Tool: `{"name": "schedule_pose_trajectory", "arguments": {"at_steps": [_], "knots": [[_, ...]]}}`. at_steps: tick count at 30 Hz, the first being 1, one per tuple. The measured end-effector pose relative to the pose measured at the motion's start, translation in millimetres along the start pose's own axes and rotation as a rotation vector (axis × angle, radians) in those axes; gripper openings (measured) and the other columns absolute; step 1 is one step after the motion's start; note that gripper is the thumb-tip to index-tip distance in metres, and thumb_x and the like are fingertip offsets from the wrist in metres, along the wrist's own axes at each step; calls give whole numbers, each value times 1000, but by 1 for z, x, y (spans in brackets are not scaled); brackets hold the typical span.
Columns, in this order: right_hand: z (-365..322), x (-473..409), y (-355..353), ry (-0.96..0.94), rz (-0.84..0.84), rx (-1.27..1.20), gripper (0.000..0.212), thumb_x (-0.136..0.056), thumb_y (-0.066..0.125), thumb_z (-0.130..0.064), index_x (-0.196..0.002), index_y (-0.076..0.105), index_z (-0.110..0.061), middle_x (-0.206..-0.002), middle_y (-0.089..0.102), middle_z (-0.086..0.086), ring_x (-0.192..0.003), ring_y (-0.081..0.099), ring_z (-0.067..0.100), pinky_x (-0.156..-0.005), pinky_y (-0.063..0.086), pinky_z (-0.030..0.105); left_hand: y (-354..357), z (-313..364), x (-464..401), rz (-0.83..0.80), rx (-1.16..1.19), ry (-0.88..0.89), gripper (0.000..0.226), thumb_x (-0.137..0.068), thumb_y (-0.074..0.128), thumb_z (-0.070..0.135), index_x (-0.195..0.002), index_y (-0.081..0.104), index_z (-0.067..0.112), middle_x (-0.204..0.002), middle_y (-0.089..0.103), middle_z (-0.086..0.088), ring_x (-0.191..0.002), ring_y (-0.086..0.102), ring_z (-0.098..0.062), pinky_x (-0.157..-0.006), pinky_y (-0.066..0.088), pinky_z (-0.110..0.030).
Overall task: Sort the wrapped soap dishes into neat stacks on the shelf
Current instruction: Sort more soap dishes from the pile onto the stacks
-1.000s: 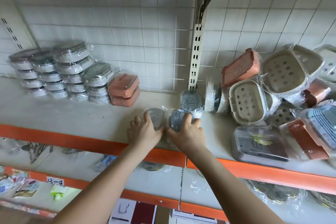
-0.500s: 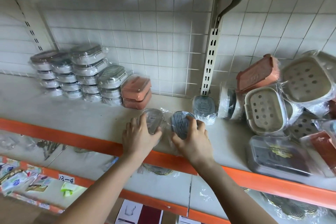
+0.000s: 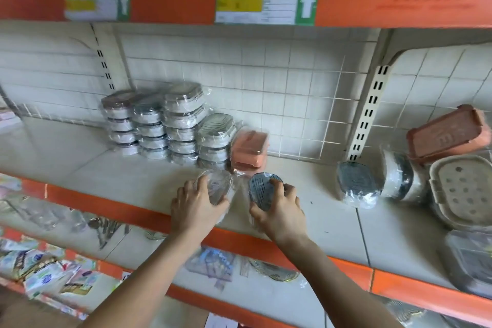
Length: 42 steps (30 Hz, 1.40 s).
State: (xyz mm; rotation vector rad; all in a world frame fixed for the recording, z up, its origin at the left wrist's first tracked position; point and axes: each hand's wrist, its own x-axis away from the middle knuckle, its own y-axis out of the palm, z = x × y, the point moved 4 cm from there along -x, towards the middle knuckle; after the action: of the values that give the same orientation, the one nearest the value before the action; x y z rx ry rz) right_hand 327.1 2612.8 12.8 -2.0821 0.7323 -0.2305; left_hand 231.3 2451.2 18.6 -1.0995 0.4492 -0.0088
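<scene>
My left hand (image 3: 195, 206) grips a clear wrapped soap dish (image 3: 217, 186) near the shelf's front edge. Beside it, my right hand (image 3: 279, 212) grips a dark ribbed wrapped soap dish (image 3: 259, 190), tilted up on edge. Just behind them stand neat stacks of grey-and-white wrapped dishes (image 3: 165, 125), and two salmon-pink lidded dishes (image 3: 249, 150) stacked one on the other. Loose wrapped dishes lie jumbled at the right, among them a dark ribbed one (image 3: 355, 184) leaning upright.
The beige shelf (image 3: 80, 165) has an orange front rail (image 3: 127, 210). A slotted upright (image 3: 368, 112) divides the wire-grid back wall. A salmon box (image 3: 447, 133) and a beige perforated dish (image 3: 463, 189) sit at the far right. Packaged goods fill the lower shelf.
Both hands have slid the two dishes leftward along the shelf front, closer to the pink stack. The view has tilted up and swung left, so the shelf above shows.
</scene>
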Motion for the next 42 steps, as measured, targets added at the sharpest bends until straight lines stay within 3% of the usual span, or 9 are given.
{"name": "schedule_pose_trajectory", "arguments": {"at_steps": [5, 15, 24, 26, 29, 31, 34, 42], "knots": [[-38, -8, 28, 26, 3, 35, 69, -77, 57, -53, -134, 34, -23, -130, 39, 8, -119, 42, 32, -96, 44, 44, -12, -46, -28, 14, -4, 13, 65, -72, 57, 58, -124, 51, 20, -110, 58, -13, -103, 53, -34, -81, 44, -41], [-99, -20, 77, 59, 18, 91, 69, -77, 57, -54, -133, 33, -22, -128, 37, 9, -116, 43, 33, -92, 43, 43, -23, -116, -67, -33, 17, 8, 67, -76, 56, 57, -132, 44, 21, -120, 54, -13, -112, 49, -33, -89, 42, -41], [-124, -34, 105, 69, 75, 212, 62, -77, 55, -55, -126, 38, -19, -122, 41, 10, -114, 43, 33, -89, 40, 43, -14, -134, -87, -52, 10, 6, 67, -75, 59, 56, -131, 47, 21, -121, 53, -11, -113, 48, -33, -88, 42, -40], [-125, -35, 110, 54, 104, 286, 63, -75, 57, -55, -123, 45, -17, -117, 46, 13, -108, 48, 35, -83, 42, 43, -9, -137, -88, -60, 11, -5, 65, -75, 61, 55, -129, 50, 20, -120, 54, -12, -112, 48, -34, -87, 42, -41], [-124, -37, 119, 10, 140, 348, 61, -57, 71, -50, -102, 61, -10, -91, 56, 19, -79, 58, 37, -60, 48, 42, -2, -140, -88, -54, 26, 9, 61, -72, 66, 50, -120, 58, 16, -108, 58, -15, -102, 53, -37, -78, 46, -45], [-123, -38, 121, -11, 152, 360, 58, -54, 70, -48, -97, 63, -9, -85, 57, 19, -72, 58, 37, -55, 48, 41, 3, -142, -87, -41, 5, 36, 58, -69, 58, 53, -113, 62, 15, -97, 61, -15, -90, 57, -38, -68, 48, -44], [-123, -39, 121, -38, 173, 355, 58, -58, 63, -48, -101, 64, -9, -92, 59, 21, -73, 58, 38, -55, 48, 42, 4, -144, -86, -13, -25, 67, 60, -67, 43, 57, -107, 62, 16, -88, 60, -12, -81, 58, -36, -62, 49, -40], [-120, -42, 123, -50, 194, 365, 60, -67, 54, -55, -110, 62, -13, -109, 60, 21, -86, 59, 38, -62, 50, 44, 6, -148, -90, -64, -72, 142, 75, -72, 36, 69, -115, 59, 13, -94, 59, -16, -83, 57, -39, -61, 50, -43]]}}
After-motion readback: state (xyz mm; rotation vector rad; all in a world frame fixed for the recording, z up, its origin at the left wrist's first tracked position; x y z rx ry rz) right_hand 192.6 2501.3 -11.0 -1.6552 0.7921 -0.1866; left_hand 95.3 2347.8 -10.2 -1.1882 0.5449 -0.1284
